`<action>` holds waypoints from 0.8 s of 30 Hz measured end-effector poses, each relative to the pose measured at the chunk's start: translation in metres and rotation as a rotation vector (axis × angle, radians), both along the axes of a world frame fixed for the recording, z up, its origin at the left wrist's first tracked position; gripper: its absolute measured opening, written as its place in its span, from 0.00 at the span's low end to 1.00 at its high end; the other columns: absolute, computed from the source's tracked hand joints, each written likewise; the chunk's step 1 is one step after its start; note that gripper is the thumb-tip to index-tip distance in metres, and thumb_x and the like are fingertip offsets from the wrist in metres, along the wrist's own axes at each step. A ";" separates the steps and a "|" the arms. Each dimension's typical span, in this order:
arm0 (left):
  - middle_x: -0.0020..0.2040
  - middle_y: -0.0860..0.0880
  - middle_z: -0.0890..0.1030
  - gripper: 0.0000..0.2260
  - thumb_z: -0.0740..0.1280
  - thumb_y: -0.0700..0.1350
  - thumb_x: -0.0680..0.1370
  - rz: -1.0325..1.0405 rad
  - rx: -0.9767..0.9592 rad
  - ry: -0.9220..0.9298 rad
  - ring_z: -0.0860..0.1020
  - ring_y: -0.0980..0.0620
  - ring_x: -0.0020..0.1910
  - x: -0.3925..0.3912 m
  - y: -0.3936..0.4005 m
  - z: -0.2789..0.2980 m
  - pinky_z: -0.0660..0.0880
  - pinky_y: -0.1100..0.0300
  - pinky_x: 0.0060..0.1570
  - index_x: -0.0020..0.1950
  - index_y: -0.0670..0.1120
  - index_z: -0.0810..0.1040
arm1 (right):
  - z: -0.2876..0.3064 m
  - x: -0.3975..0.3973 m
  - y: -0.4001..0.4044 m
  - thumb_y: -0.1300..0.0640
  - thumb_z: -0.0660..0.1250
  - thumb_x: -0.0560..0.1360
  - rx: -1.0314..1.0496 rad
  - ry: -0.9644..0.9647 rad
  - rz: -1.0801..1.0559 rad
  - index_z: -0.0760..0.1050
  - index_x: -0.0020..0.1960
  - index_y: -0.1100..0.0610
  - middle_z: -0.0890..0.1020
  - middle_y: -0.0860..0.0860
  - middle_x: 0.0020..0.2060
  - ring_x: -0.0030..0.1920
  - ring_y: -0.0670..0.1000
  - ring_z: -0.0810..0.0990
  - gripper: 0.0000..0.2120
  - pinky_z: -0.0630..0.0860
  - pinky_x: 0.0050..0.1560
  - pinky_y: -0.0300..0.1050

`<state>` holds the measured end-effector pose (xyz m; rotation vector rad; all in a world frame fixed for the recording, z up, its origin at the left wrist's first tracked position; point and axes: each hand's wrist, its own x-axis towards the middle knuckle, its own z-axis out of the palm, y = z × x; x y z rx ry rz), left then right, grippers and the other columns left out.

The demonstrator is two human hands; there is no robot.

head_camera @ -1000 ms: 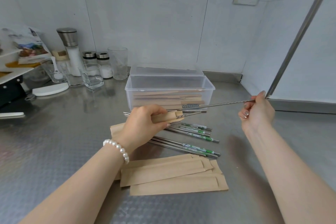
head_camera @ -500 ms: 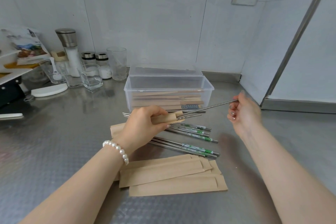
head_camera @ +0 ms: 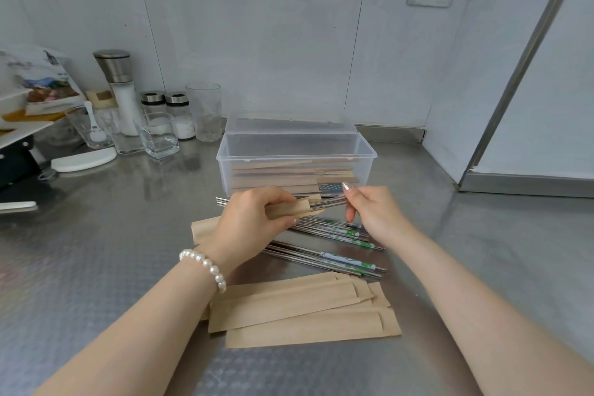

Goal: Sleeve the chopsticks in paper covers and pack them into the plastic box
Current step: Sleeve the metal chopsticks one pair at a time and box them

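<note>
left hand (head_camera: 254, 222) is curled around a brown paper cover (head_camera: 291, 210), thumb underneath and fingers on top, holding it off the steel counter (head_camera: 96, 267) with the open mouth pointing toward 3 o'clock. right hand (head_camera: 369, 212) sits just at 3 o'clock of it, fingertips pinching the back end of a metal chopstick (head_camera: 331, 202). most of that chopstick is already inside the cover, only a short bit shows between the two hands. looks like there might be a second stick in the mouth of the cover too, but it's too blurry to tell.

the clear plastic box (head_camera: 297, 156) is right behind the hands at 12 o'clock, lid flipped open toward the wall, and there's a stack of sleeved chopsticks (head_camera: 289, 175) lying flat inside it.

under and toward 5 o'clock from the hands there's a loose pile of bare steel chopsticks (head_camera: 324, 259), some with green and white printed ends, all lying on the counter. closer still, at 6 o'clock, a fan of empty paper covers (head_camera: 302, 312) overlapping each other. one more cover pokes out at 9 o'clock under the left wrist, which has a pearl bracelet (head_camera: 205, 267) on it.

off at 10 o'clock there's a salt grinder (head_camera: 120, 90), a couple of shakers and some glasses by the wall.
</note>
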<state>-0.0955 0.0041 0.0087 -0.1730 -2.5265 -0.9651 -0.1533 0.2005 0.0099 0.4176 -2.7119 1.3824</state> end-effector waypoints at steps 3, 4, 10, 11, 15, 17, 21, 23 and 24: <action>0.39 0.57 0.80 0.10 0.75 0.44 0.67 0.012 0.006 -0.005 0.77 0.56 0.43 0.000 -0.001 0.001 0.72 0.64 0.47 0.48 0.50 0.82 | -0.003 0.000 -0.001 0.50 0.53 0.81 0.005 -0.006 0.023 0.72 0.30 0.59 0.67 0.46 0.15 0.20 0.42 0.65 0.24 0.61 0.30 0.42; 0.40 0.57 0.80 0.11 0.75 0.44 0.67 0.010 0.007 -0.007 0.77 0.56 0.43 0.001 -0.001 0.000 0.72 0.64 0.47 0.48 0.50 0.82 | -0.003 0.000 -0.001 0.51 0.54 0.81 -0.041 -0.031 0.030 0.74 0.32 0.59 0.67 0.46 0.18 0.21 0.43 0.65 0.23 0.62 0.30 0.41; 0.43 0.56 0.81 0.12 0.75 0.45 0.67 -0.015 0.013 -0.004 0.78 0.55 0.46 -0.001 0.000 -0.001 0.73 0.62 0.49 0.50 0.50 0.82 | -0.005 -0.003 -0.001 0.64 0.61 0.77 -0.666 -0.315 0.062 0.80 0.43 0.61 0.73 0.52 0.24 0.24 0.46 0.66 0.09 0.62 0.21 0.35; 0.44 0.55 0.82 0.13 0.75 0.46 0.67 -0.020 0.015 0.002 0.78 0.55 0.47 -0.002 0.000 -0.002 0.73 0.62 0.50 0.50 0.50 0.81 | -0.005 -0.003 -0.001 0.64 0.61 0.77 -0.679 -0.314 0.055 0.80 0.42 0.61 0.74 0.51 0.24 0.25 0.46 0.66 0.10 0.63 0.22 0.35; 0.52 0.54 0.80 0.23 0.68 0.61 0.65 0.010 -0.042 0.177 0.75 0.53 0.54 -0.005 -0.005 -0.003 0.68 0.56 0.56 0.56 0.52 0.79 | -0.002 -0.007 0.001 0.64 0.61 0.77 -0.729 -0.263 -0.027 0.79 0.41 0.61 0.73 0.52 0.24 0.26 0.46 0.67 0.10 0.63 0.22 0.35; 0.56 0.57 0.76 0.24 0.63 0.63 0.67 0.108 -0.019 0.287 0.71 0.57 0.57 -0.006 -0.009 0.001 0.60 0.59 0.57 0.58 0.52 0.77 | 0.005 -0.012 0.008 0.64 0.60 0.78 -0.814 -0.218 -0.088 0.78 0.40 0.62 0.72 0.52 0.24 0.24 0.45 0.67 0.11 0.62 0.21 0.34; 0.57 0.57 0.75 0.23 0.57 0.60 0.71 0.223 0.114 0.336 0.69 0.57 0.58 -0.005 -0.017 0.008 0.58 0.61 0.56 0.59 0.50 0.75 | 0.033 -0.030 0.032 0.61 0.60 0.78 -0.853 -0.070 -0.242 0.77 0.38 0.59 0.73 0.50 0.23 0.26 0.45 0.66 0.12 0.61 0.23 0.33; 0.56 0.54 0.77 0.22 0.54 0.60 0.71 0.208 0.134 0.284 0.71 0.52 0.58 -0.006 -0.018 0.007 0.59 0.60 0.56 0.57 0.50 0.76 | 0.050 -0.042 0.039 0.58 0.61 0.78 -0.741 0.008 -0.300 0.78 0.38 0.55 0.75 0.46 0.22 0.29 0.44 0.68 0.12 0.61 0.27 0.32; 0.55 0.54 0.78 0.22 0.53 0.60 0.71 0.198 0.141 0.265 0.72 0.52 0.57 -0.006 -0.017 0.006 0.60 0.59 0.56 0.56 0.50 0.77 | 0.059 -0.047 0.039 0.57 0.61 0.78 -0.685 0.032 -0.314 0.78 0.38 0.53 0.75 0.46 0.23 0.30 0.44 0.68 0.12 0.62 0.27 0.30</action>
